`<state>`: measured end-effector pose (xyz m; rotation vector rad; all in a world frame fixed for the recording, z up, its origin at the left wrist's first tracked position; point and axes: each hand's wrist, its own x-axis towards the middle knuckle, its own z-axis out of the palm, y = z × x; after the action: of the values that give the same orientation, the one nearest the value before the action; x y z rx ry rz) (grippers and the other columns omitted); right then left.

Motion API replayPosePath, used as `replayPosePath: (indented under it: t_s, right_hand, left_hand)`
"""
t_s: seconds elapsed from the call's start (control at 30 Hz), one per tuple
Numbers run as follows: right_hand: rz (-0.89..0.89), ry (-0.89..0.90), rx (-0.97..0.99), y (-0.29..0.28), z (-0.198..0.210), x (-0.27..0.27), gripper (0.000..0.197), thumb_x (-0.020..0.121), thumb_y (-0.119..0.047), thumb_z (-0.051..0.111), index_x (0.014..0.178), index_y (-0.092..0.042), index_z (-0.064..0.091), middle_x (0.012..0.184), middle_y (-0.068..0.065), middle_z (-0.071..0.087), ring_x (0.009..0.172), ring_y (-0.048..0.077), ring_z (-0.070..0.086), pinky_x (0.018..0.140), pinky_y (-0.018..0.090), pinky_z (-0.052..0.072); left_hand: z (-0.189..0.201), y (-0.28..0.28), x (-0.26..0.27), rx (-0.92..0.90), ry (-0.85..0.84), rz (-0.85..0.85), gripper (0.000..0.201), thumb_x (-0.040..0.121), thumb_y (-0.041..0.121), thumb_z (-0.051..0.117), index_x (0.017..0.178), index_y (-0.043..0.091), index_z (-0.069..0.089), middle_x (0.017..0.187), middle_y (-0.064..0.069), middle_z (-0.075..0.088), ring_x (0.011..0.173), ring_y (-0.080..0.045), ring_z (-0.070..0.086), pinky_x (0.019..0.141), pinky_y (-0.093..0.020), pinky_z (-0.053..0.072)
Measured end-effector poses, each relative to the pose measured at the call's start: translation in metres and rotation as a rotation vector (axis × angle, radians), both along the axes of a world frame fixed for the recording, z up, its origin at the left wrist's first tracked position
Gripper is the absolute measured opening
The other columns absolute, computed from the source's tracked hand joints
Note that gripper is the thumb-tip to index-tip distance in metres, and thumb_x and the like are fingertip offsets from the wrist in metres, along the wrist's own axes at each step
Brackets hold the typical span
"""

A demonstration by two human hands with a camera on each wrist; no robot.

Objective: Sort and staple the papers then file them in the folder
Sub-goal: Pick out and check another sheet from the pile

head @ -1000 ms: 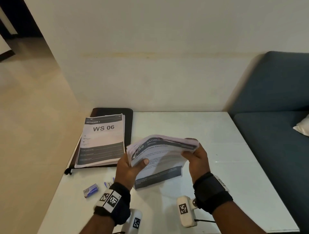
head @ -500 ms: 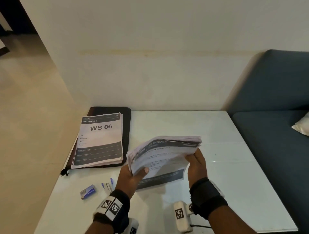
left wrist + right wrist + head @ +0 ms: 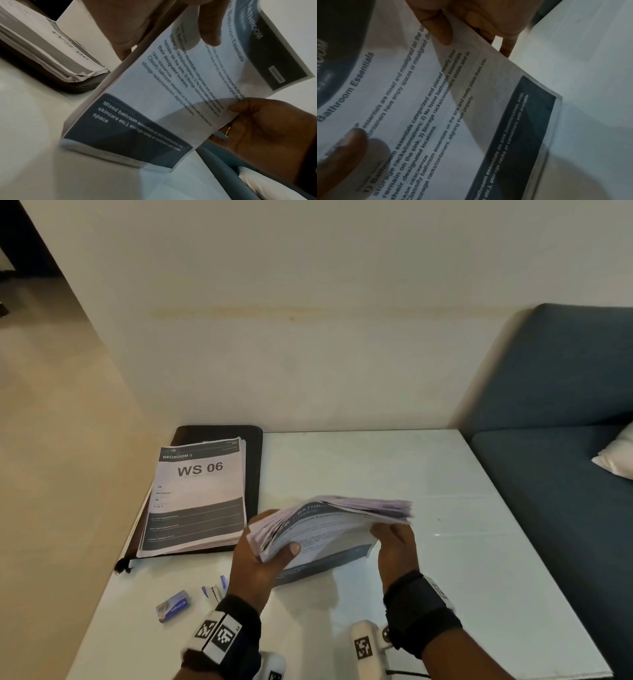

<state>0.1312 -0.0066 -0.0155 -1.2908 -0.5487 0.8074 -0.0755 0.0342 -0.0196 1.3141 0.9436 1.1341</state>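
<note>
Both hands hold a thick stack of printed papers (image 3: pixel 329 529) above the white table (image 3: pixel 445 491), its front sheet headed "Bathroom Essentials" (image 3: pixel 171 94). My left hand (image 3: pixel 260 556) grips the stack's left edge, thumb on the front sheet. My right hand (image 3: pixel 394 546) grips the right edge, thumb (image 3: pixel 440 31) on the front and fingers behind. The stack's lower edge stands on the table, its top fanned out. A second paper pile marked "WS 06" (image 3: pixel 198 494) lies on a closed black folder (image 3: pixel 253 460) at the table's back left. A small blue stapler (image 3: pixel 215 592) lies near my left wrist.
A small blue box (image 3: pixel 173 605) sits on the table's front left. A dark blue sofa (image 3: pixel 561 474) with a white cushion (image 3: pixel 616 457) borders the table's right side. A cream wall stands right behind the table.
The papers tipped flatter and their top edge fanned out. Both hands kept their grips on the stack's two edges.
</note>
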Motion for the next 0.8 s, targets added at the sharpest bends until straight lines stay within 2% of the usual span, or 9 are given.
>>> replayPosePath:
  t_s: [0.07, 0.13, 0.2, 0.3, 0.43, 0.53, 0.63, 0.7, 0.8]
  right_hand:
    - [0.036, -0.011, 0.044, 0.002, 0.006, -0.003, 0.035, 0.085, 0.02, 0.041, 0.092, -0.004, 0.065, 0.079, -0.007, 0.068, 0.074, 0.003, 0.061, 0.073, 0.025, 0.049]
    - [0.062, -0.018, 0.089, 0.004, 0.012, -0.005, 0.039, 0.086, 0.02, 0.039, 0.106, -0.002, 0.065, 0.091, 0.0, 0.069, 0.084, 0.006, 0.064, 0.075, 0.02, 0.052]
    - [0.067, -0.007, 0.096, 0.005, 0.013, -0.004, 0.039, 0.088, 0.018, 0.039, 0.106, -0.004, 0.066, 0.094, 0.003, 0.07, 0.086, 0.009, 0.065, 0.075, 0.02, 0.052]
    - [0.116, -0.028, 0.024, 0.001, 0.001, -0.002, 0.034, 0.091, 0.012, 0.041, 0.107, -0.006, 0.065, 0.1, 0.009, 0.068, 0.091, 0.014, 0.064, 0.075, 0.022, 0.051]
    - [0.137, -0.051, -0.097, -0.006, -0.018, 0.0, 0.022, 0.095, 0.002, 0.046, 0.108, -0.005, 0.062, 0.106, 0.019, 0.066, 0.095, 0.026, 0.063, 0.08, 0.033, 0.052]
    - [0.181, -0.158, -0.124, -0.001, -0.015, 0.002, 0.014, 0.097, -0.015, 0.048, 0.105, -0.01, 0.059, 0.101, 0.011, 0.066, 0.09, 0.016, 0.062, 0.074, 0.026, 0.05]
    - [0.179, -0.259, -0.183, 0.002, -0.013, 0.011, 0.016, 0.1, -0.012, 0.051, 0.115, -0.016, 0.056, 0.109, 0.0, 0.065, 0.096, 0.011, 0.061, 0.077, 0.023, 0.048]
    - [0.119, -0.233, -0.281, -0.002, -0.021, 0.019, 0.031, 0.095, -0.021, 0.061, 0.125, -0.021, 0.052, 0.119, -0.002, 0.061, 0.105, 0.013, 0.059, 0.083, 0.025, 0.048]
    - [0.083, -0.016, -0.417, -0.015, -0.036, 0.02, 0.06, 0.083, -0.033, 0.075, 0.136, -0.021, 0.047, 0.128, -0.002, 0.058, 0.119, 0.024, 0.055, 0.1, 0.041, 0.045]
  left_hand:
    - [0.003, 0.001, 0.001, 0.003, 0.004, 0.017, 0.063, 0.067, 0.038, 0.08, 0.123, 0.016, 0.061, 0.117, -0.007, 0.068, 0.111, -0.022, 0.065, 0.087, -0.039, 0.057]
    - [0.006, 0.002, 0.002, -0.038, -0.013, 0.051, 0.063, 0.066, 0.039, 0.08, 0.12, 0.015, 0.06, 0.114, -0.005, 0.07, 0.108, -0.02, 0.066, 0.085, -0.04, 0.058]
    - [0.004, 0.002, 0.003, -0.08, 0.003, 0.075, 0.052, 0.071, 0.03, 0.085, 0.115, 0.016, 0.062, 0.109, -0.004, 0.072, 0.105, -0.021, 0.068, 0.085, -0.045, 0.058]
    - [0.0, -0.001, 0.001, -0.139, 0.027, 0.088, 0.026, 0.085, 0.005, 0.071, 0.105, 0.02, 0.066, 0.103, 0.002, 0.075, 0.1, -0.021, 0.069, 0.085, -0.044, 0.057]
    - [-0.003, -0.007, 0.002, -0.179, 0.042, 0.07, 0.025, 0.089, 0.002, 0.065, 0.107, 0.02, 0.066, 0.103, 0.002, 0.075, 0.1, -0.017, 0.069, 0.084, -0.035, 0.057]
    - [-0.006, -0.004, 0.005, -0.221, 0.061, 0.101, 0.015, 0.093, 0.009, 0.06, 0.103, 0.02, 0.063, 0.101, -0.001, 0.073, 0.098, -0.021, 0.069, 0.077, -0.031, 0.058]
    - [-0.003, 0.001, 0.004, -0.244, 0.027, 0.167, 0.013, 0.095, 0.008, 0.058, 0.098, 0.019, 0.064, 0.095, 0.0, 0.074, 0.094, -0.022, 0.069, 0.069, -0.025, 0.056]
    - [0.0, 0.002, 0.002, -0.278, -0.037, 0.218, 0.013, 0.095, 0.006, 0.058, 0.101, 0.015, 0.066, 0.097, -0.003, 0.075, 0.097, -0.026, 0.069, 0.077, -0.036, 0.057]
    - [0.001, 0.004, 0.001, -0.396, -0.224, 0.289, 0.024, 0.096, 0.004, 0.055, 0.113, 0.017, 0.065, 0.111, -0.006, 0.072, 0.106, -0.029, 0.066, 0.092, -0.051, 0.052]
